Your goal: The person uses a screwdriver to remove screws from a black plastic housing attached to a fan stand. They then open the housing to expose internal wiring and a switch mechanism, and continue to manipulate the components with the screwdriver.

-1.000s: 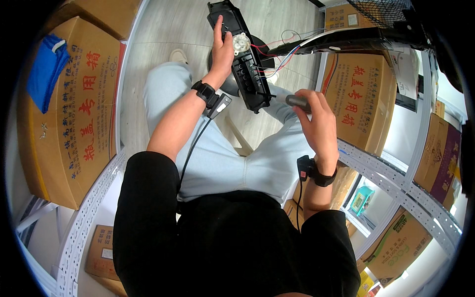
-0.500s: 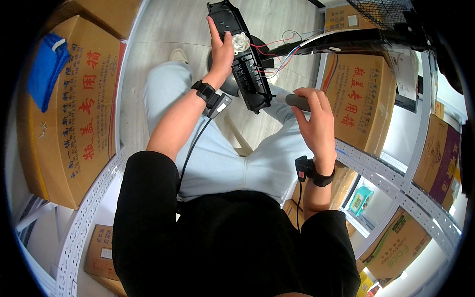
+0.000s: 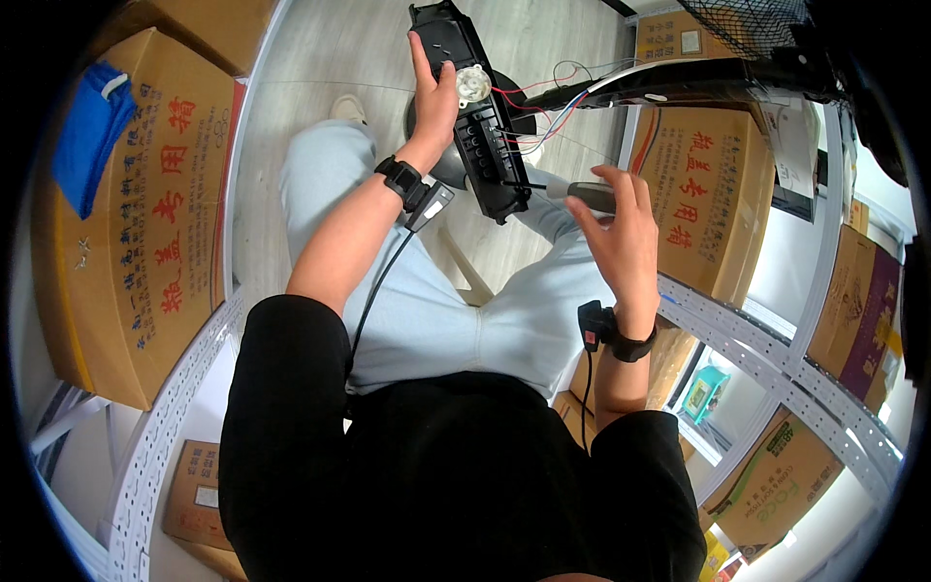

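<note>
My left hand [image 3: 434,102] grips the left edge of an elongated black plastic housing [image 3: 487,160], which carries a round translucent part [image 3: 472,84], a row of dark connectors and red, blue and white wires. My right hand [image 3: 621,223] holds a screwdriver [image 3: 587,197] by its dark grey handle, its thin shaft pointing left at the housing's lower end; whether the tip touches is too small to tell. A long black arm [image 3: 698,78] extends right from behind the housing, above a round dark base on the floor, partly hidden.
Cardboard boxes [image 3: 131,252] stand on white perforated metal shelving [image 3: 727,320] at both sides, a blue cloth [image 3: 92,136] on the left one. A black mesh [image 3: 737,24] hangs top right. My legs in pale jeans [image 3: 320,194] straddle the pale floor [image 3: 339,68].
My right hand and the screwdriver have moved slightly upward, the fingers shifting on the handle. My left hand and the housing stay nearly still.
</note>
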`<state>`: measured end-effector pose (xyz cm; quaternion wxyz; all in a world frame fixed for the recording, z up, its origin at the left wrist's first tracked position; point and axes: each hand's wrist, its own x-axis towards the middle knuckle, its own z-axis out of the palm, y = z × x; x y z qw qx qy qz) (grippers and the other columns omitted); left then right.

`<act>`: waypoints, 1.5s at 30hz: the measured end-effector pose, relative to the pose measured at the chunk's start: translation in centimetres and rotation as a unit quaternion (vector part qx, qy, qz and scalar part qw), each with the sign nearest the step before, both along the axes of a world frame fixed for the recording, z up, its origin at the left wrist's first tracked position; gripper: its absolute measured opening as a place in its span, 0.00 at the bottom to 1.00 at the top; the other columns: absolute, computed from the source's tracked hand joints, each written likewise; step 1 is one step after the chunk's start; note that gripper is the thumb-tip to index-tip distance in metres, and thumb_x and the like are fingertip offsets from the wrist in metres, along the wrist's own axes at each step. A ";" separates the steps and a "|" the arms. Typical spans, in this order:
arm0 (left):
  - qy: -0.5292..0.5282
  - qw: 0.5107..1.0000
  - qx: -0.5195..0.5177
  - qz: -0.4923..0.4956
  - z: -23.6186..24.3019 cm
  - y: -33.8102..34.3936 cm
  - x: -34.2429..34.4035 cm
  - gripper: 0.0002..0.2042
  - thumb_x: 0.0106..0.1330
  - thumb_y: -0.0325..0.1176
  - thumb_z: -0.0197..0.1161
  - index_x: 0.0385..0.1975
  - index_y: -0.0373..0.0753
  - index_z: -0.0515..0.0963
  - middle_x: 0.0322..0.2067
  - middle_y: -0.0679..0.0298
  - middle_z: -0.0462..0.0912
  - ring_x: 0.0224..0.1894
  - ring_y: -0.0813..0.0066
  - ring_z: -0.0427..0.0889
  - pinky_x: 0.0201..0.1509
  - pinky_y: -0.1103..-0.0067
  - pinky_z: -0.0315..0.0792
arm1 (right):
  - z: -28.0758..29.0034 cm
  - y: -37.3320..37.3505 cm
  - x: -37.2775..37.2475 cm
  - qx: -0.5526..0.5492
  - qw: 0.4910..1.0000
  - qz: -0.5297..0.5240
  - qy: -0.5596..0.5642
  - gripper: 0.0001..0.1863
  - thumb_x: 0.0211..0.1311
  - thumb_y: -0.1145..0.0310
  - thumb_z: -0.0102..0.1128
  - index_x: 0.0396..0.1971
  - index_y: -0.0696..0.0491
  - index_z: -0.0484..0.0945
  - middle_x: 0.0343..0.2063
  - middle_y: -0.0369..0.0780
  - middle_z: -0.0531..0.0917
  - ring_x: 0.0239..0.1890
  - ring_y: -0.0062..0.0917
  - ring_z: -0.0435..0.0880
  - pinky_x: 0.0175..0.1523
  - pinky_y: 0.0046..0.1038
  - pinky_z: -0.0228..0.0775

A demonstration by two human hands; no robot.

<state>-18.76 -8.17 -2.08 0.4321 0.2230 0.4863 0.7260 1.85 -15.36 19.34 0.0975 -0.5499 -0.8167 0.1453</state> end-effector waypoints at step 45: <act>-0.026 1.000 0.015 -0.002 -0.7 -0.1 0.1 0.36 0.76 0.27 0.48 0.77 0.54 0.37 0.76 0.62 0.42 0.73 0.69 0.52 0.73 0.75 0.52 | 0.4 -0.3 -0.3 0.032 0.999 0.035 0.013 0.21 0.56 0.67 0.69 0.49 0.53 0.74 0.42 0.45 0.80 0.38 0.44 0.84 0.43 0.35 0.77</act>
